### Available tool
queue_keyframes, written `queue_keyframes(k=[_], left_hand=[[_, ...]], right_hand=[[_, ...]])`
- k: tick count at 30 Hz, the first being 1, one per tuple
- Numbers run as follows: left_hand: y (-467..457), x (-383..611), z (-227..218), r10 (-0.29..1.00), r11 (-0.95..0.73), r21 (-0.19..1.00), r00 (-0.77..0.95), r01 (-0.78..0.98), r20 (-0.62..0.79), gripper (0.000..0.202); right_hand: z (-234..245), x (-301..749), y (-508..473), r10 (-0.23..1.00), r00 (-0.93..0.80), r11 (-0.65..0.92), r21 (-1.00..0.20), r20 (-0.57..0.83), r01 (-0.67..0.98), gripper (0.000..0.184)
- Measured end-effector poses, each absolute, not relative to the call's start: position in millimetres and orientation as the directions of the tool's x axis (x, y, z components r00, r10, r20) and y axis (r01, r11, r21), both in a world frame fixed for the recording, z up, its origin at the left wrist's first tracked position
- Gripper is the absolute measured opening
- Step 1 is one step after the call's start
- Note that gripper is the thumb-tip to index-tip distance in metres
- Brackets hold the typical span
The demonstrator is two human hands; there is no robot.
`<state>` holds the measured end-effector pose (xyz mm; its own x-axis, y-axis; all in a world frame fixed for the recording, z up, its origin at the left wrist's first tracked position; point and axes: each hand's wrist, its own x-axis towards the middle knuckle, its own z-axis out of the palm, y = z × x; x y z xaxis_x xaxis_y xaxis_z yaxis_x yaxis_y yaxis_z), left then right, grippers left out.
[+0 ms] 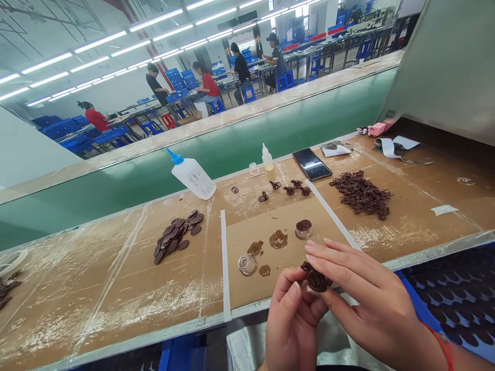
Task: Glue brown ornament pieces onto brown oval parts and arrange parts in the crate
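Note:
Between my two hands, just over the bench's front edge, is a small dark brown moulded piece (317,280) with a round base. The thumb and fingers of my left hand (291,324) pinch it from the left. My right hand (367,291) closes on it from the right, its fingers covering the top and part of the far side. Ahead of my hands stands a small clear round dish with a dark brown disc (303,228) on it. Another clear dish (247,265) sits left of my hands, near brown stains on the cardboard.
Brown discs (178,234) lie piled at left, thin brown branching pieces (361,193) at right. A white bottle with blue tip (193,176), a small dropper bottle (267,158) and a phone (312,164) line the back. A green conveyor belt (232,131) runs behind; blue trays (456,293) flank below.

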<state>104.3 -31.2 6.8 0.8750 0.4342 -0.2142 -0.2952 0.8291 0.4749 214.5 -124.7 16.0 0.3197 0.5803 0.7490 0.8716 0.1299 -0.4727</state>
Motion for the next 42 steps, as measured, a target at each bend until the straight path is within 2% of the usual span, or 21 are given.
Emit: queue_keyframes(k=[11, 23, 29, 34, 42], left_hand=[[-30.4, 104.4, 2.2, 0.453, 0.797, 0.541, 0.858, -0.269, -0.242, 0.023], [-30.6, 106.8, 1.8, 0.481, 0.771, 0.584, 0.834, -0.255, -0.271, 0.02], [-25.9, 111.5, -3.3, 0.469, 0.778, 0.591, 0.824, -0.214, -0.318, 0.021], [-16.5, 115.2, -16.3, 0.414, 0.813, 0.568, 0.813, -0.129, -0.409, 0.024], [-11.4, 115.7, -18.3, 0.45, 0.765, 0.637, 0.788, -0.097, -0.42, 0.027]], right_hand=[[13.4, 220.2, -124.4, 0.595, 0.333, 0.119, -0.49, 0.731, 0.864, 0.035], [8.1, 222.6, -122.6, 0.61, 0.322, 0.132, -0.493, 0.725, 0.86, 0.039], [11.0, 224.1, -122.3, 0.576, 0.378, 0.125, -0.536, 0.724, 0.835, 0.042], [11.4, 224.1, -121.5, 0.546, 0.418, 0.086, -0.544, 0.726, 0.834, 0.037], [9.9, 226.6, -121.9, 0.526, 0.446, 0.071, -0.56, 0.724, 0.825, 0.038]])
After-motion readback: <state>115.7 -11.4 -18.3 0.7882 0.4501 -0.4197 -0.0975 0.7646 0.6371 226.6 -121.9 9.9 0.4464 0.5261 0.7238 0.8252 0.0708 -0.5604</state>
